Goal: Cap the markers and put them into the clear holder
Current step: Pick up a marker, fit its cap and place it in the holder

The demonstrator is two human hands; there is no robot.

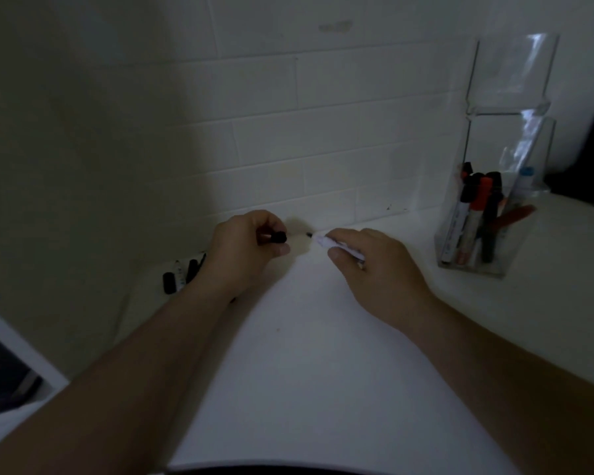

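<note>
My left hand (244, 248) pinches a black marker cap (277, 237), its open end facing right. My right hand (374, 265) grips a white marker (326, 242) with its dark tip pointing left toward the cap. A small gap separates the tip from the cap. Both hands hover over the white counter near the tiled wall. The clear holder (474, 245) stands at the right with several capped red and black markers inside. A few loose markers and caps (180, 275) lie on the counter behind my left wrist, partly hidden by it.
A tall clear acrylic stand (511, 73) rises behind the holder. A dark object (590, 166) sits at the far right. The white tiled wall (288, 132) runs along the back, and the counter's left edge (21, 341) drops off toward a dark area.
</note>
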